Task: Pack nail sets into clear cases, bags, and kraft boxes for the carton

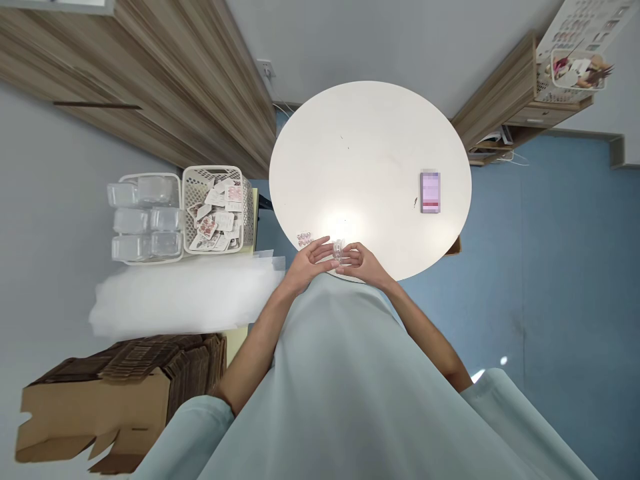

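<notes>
My left hand (306, 265) and my right hand (369, 265) meet at the near edge of the white oval table (370, 127). Between their fingertips is a small clear plastic piece (339, 248), pinched from both sides; its exact kind is too small to make out. Both thumbs are at its near end, the fingers on its far part. Just beyond my left hand's fingers lies a small cluster of shiny pinkish pieces (304, 238) on the tabletop.
A phone (431, 192) lies at the table's right. To the left stand a basket of printed cards (243, 230), a basket of clear plastic boxes (133, 220), a stack of white translucent sheets (185, 297) and folded cardboard boxes (100, 407). Wooden cabinets (200, 80) flank the table.
</notes>
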{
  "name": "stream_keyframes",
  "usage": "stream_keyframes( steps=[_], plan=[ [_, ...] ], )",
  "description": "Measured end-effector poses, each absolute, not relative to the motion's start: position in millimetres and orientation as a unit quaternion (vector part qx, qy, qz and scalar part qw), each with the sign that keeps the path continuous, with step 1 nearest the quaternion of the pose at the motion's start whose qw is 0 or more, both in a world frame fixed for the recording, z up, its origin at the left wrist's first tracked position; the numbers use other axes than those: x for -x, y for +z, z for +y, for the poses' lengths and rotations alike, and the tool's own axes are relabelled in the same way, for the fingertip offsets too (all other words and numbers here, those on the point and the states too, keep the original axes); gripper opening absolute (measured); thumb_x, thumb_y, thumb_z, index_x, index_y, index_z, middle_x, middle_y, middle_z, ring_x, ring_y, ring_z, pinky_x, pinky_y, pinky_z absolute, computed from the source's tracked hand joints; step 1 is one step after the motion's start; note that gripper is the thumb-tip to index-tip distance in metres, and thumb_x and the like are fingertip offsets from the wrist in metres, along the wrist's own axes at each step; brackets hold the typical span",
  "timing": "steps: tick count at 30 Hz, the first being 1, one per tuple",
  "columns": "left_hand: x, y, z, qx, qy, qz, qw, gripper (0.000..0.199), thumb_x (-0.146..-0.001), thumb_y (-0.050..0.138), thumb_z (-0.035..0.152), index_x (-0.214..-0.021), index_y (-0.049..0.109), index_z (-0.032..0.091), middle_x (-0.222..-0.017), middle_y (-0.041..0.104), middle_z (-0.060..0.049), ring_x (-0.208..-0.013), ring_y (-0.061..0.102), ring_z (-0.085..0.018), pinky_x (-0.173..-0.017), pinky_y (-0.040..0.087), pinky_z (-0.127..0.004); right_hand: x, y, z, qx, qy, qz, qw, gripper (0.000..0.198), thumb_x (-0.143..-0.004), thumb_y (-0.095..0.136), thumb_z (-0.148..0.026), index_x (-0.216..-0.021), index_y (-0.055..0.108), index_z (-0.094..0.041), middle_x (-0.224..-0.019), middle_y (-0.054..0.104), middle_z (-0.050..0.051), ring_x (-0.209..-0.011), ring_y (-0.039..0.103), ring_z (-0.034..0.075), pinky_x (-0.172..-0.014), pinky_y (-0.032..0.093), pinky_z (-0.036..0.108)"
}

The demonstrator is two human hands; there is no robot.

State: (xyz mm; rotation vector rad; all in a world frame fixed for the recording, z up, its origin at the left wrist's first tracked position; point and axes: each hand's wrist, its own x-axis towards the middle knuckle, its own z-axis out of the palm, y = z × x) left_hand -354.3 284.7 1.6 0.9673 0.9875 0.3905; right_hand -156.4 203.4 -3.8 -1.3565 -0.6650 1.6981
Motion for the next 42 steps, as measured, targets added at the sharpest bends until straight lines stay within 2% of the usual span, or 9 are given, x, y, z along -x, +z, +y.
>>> stream_keyframes(
  steps=[9,15,22,26,31,37,42],
  plan=[
    [361,-1,285,-0.422,0.173,0.457,0.764,0.101,-0.063,0.101,0.039,-0.15,0.058,0.015,-0.15,0.062,-0.024,-0.141,0.059,-0.042,-0.117,0.049,-0.06,163,-7,201,0.542,0.692,-0.251,0.405,0.064,-0.065,0.1,-0.042,-0.111,0.057,-0.026,-0.115,0.078,0.007,-0.106,0.077,0.024,-0.1,0.062,0.046],
    [370,-8,288,-0.411,0.178,0.447,0.774,0.097,-0.061,0.101,0.041,-0.146,0.063,0.016,-0.143,0.067,-0.022,-0.139,0.061,-0.042,-0.116,0.051,-0.058,165,-11,199,0.518,0.703,-0.244,0.421,0.064,-0.067,0.098,-0.045,-0.113,0.057,-0.026,-0.113,0.08,0.007,-0.105,0.078,0.024,-0.098,0.062,0.044],
    [381,-10,293,-0.38,0.194,0.403,0.81,0.1,-0.068,0.098,0.044,-0.155,0.055,0.018,-0.143,0.068,-0.022,-0.137,0.064,-0.04,-0.115,0.052,-0.058,165,-5,204,0.495,0.715,-0.245,0.428,0.06,-0.073,0.095,-0.051,-0.113,0.057,-0.027,-0.117,0.08,0.007,-0.111,0.077,0.025,-0.104,0.06,0.046],
    [382,-7,293,-0.371,0.229,0.398,0.807,0.096,-0.071,0.095,0.048,-0.154,0.056,0.019,-0.148,0.065,-0.022,-0.141,0.06,-0.039,-0.12,0.047,-0.058,170,-3,207,0.497,0.697,-0.249,0.453,0.053,-0.078,0.089,-0.057,-0.109,0.058,-0.027,-0.131,0.074,0.006,-0.109,0.077,0.024,-0.105,0.061,0.047],
    [385,-5,291,-0.346,0.264,0.388,0.812,0.092,-0.072,0.095,0.041,-0.153,0.057,0.02,-0.154,0.061,-0.021,-0.144,0.059,-0.036,-0.126,0.041,-0.055,180,-7,210,0.502,0.673,-0.247,0.483,0.046,-0.083,0.084,-0.058,-0.109,0.061,-0.027,-0.145,0.066,0.006,-0.102,0.078,0.022,-0.101,0.064,0.047],
    [397,-4,294,-0.374,0.25,0.375,0.81,0.097,-0.073,0.094,0.043,-0.159,0.052,0.024,-0.154,0.062,-0.019,-0.15,0.052,-0.038,-0.123,0.045,-0.057,185,-15,219,0.577,0.615,-0.234,0.483,0.05,-0.084,0.077,-0.07,-0.104,0.065,-0.025,-0.124,0.073,0.007,-0.086,0.077,0.019,-0.089,0.067,0.041],
    [406,-2,301,-0.394,0.232,0.419,0.784,0.085,-0.085,0.083,0.055,-0.158,0.054,0.024,-0.152,0.064,-0.018,-0.144,0.057,-0.035,-0.116,0.052,-0.051,179,-17,230,0.612,0.578,-0.274,0.465,0.048,-0.082,0.079,-0.069,-0.092,0.067,-0.023,-0.103,0.072,0.004,-0.072,0.07,0.015,-0.073,0.065,0.035]
  ],
)
